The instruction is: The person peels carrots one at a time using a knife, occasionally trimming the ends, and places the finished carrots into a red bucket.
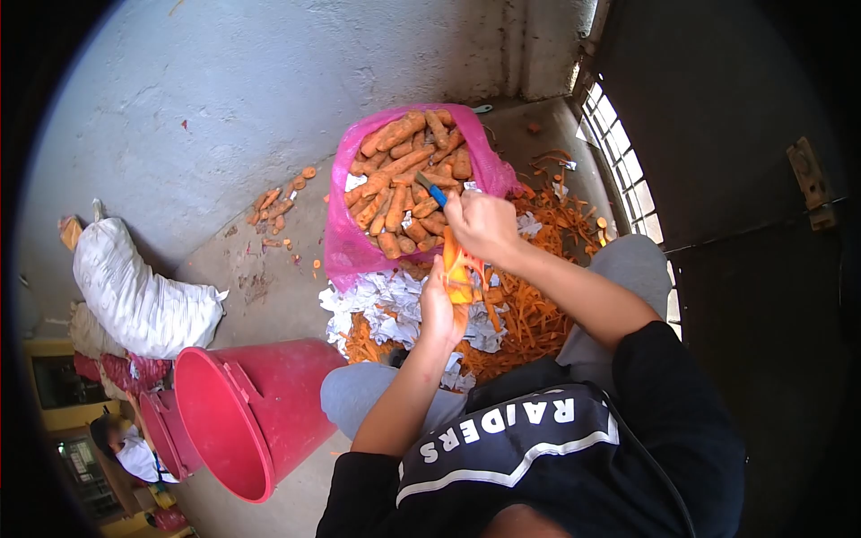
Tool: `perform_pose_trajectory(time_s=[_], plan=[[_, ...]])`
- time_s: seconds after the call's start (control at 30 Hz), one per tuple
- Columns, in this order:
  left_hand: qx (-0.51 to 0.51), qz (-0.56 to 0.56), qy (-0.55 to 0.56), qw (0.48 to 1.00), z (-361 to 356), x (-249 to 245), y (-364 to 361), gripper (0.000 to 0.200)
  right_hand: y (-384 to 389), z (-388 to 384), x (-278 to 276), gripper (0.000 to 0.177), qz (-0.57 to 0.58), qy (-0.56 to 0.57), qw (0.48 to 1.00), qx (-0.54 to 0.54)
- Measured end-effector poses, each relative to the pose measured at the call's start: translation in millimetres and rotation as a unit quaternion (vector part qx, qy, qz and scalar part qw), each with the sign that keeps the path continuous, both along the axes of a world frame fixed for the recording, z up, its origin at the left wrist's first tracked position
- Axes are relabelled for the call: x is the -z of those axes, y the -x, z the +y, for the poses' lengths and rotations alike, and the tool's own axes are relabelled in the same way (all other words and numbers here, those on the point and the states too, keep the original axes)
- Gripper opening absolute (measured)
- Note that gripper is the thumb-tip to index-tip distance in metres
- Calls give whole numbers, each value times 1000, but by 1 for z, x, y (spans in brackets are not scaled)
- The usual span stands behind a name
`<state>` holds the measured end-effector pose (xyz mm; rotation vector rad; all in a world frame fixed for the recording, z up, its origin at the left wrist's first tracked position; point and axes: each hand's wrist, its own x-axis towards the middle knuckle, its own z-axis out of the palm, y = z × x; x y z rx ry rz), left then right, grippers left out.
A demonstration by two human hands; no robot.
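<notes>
My left hand is closed around a bright orange, peeled-looking carrot, held tilted in front of the pink sack. My right hand is wrapped around a blue-handled peeling tool just above the carrot. A dark end of the tool sticks out past the fist toward the sack; the part near the carrot is hidden and slightly blurred. Thin strips hang by the carrot. Behind both hands, the open pink mesh sack is full of unpeeled, dirt-covered carrots.
Orange peelings and crumpled white paper cover the floor below my hands. Carrot pieces lie by the wall. On the left are a large red bin, a white sack and another person. A dark door stands right.
</notes>
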<state>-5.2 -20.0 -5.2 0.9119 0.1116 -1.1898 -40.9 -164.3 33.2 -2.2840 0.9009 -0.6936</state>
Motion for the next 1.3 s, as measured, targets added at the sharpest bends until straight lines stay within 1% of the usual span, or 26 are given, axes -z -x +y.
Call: perform_pose_trajectory(time_s=[0.03,0.07,0.1,0.17,0.27,0.37,0.4,0.43,0.5,0.53,0.57,0.63,0.77,0.87,0.93,0.97,1.03,1.07,1.13,1.17,1.23,1.3], plan=[[23,-25,13,999,1,-1,0,36,-3,-8,1,44,-5,22,1000,21],[23,-30,4,999,2,-2,3,36,-6,-19,0,44,-26,47,996,70],[25,-35,-5,999,0,-14,8,37,-5,-28,-8,43,-58,73,990,107],[32,-33,-7,999,0,-22,10,38,-5,-50,-14,45,-90,60,980,169],[31,-16,10,999,0,-24,5,43,1,-56,-24,48,-97,18,979,177],[9,-21,6,1000,-2,-27,4,46,3,-42,-19,51,-57,-82,989,113],[4,-31,-3,1000,-3,-30,4,46,4,-34,-20,52,-39,-97,991,85],[-2,-41,-13,999,-3,-31,4,46,6,-26,-21,51,-36,-96,993,59],[8,-27,27,999,-1,-21,-1,43,8,-12,-23,51,-33,-86,996,20],[13,-19,47,999,-1,-18,-3,41,9,-6,-21,50,-30,-61,998,3],[-13,-16,15,1000,-1,-15,-1,40,10,0,-18,48,-33,-50,998,-17],[-63,-9,-46,997,-10,-29,7,38,12,7,-12,44,-39,-26,997,-56],[-38,-31,-30,998,-5,-16,3,38,10,11,-8,45,-16,-23,998,-55],[-49,-35,-40,997,-7,-29,7,39,8,11,-10,45,-23,-27,998,-49],[-53,-54,-48,996,-8,-32,9,40,4,10,-7,46,-8,-38,999,-38],[-25,-83,-46,995,-7,-28,6,41,2,7,-7,47,0,-43,999,-32],[35,-141,-44,988,-1,-19,0,44,-2,-7,-10,49,3,-49,999,18],[45,-135,-29,989,0,-18,2,45,-5,-19,-12,50,4,-52,998,44],[68,-123,-1,990,0,-26,10,45,-9,-55,-4,55,-22,-51,987,149],[68,-119,-1,991,0,-28,12,45,-9,-74,1,54,-5,-45,978,202],[64,-112,-4,992,1,-30,12,46,-2,-87,-10,56,-27,-78,969,235],[51,-56,26,997,3,-25,6,45,0,-77,-15,55,-37,-86,977,190]])
